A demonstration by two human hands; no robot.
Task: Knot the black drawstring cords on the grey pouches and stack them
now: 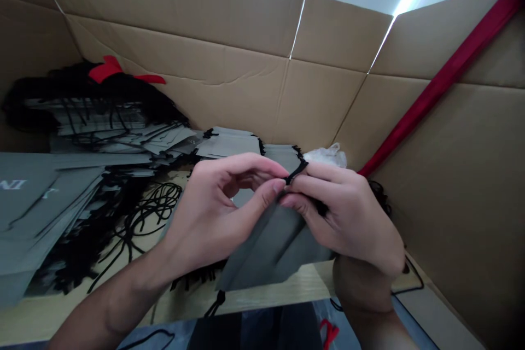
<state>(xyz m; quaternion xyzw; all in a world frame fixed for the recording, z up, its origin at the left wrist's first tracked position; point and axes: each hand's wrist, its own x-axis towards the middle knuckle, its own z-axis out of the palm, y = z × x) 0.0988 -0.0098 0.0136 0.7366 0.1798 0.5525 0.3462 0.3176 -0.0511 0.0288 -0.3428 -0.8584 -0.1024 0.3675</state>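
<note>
At the far left lie stacked grey bags (pixel 30 175), then loose cords (pixel 162 197) on the table (pixel 305 284). The left hand (pixel 221 208) has thumb and forefinger tips pinched together on a short black cord (pixel 298 170), palm hollow. The bag (pixel 262 260) hangs from the fingertips, below and between the hands, slanting down and leftward toward the table's near edge; its long axis is partly hidden. The right hand (pixel 348 208) closes thumb and fingers on the bag's upper edge, beside the cord. Both hands' fingertips are equally near that edge.
</note>
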